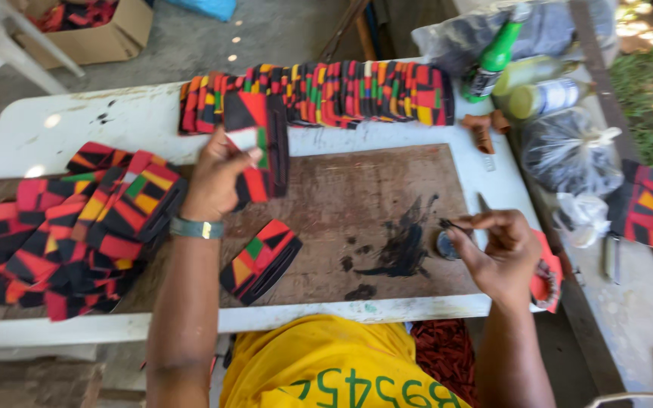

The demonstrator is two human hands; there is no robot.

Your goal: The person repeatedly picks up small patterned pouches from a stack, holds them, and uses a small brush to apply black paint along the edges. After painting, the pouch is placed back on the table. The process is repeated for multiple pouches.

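At the left of the frame, a big heap of red, black and yellow cloth pieces (69, 227) lay on the brown board (357, 196) that sat on the white table (77, 121). The heap was loose and leaned over the board's left edge, so a bump from the arm could have pushed some pieces off

A little right of the heap, the left hand (217, 181) was lifted up over the board. Its grip was pinched on one cloth piece (262, 147), thumb on top and fingers behind. The piece hung down with only its top corner held, so it could have slipped out and dropped onto the wet black marks

Below that hand, another cloth piece (260, 261) lay flat near the front edge of the board. Along the top of the frame a long row of pieces (319, 94) stood side by side

Right of the middle, black smears (398, 245) stained the board. They looked wet, and a clean piece set there could have got dirty

At the right, the right hand (496, 249) had its grip pressed together on a thin dark stick (455, 224), just over a small round pot (445, 245). A knock could have tipped the pot. Bottles (538, 94) and bags (568, 151) crowded the upper right
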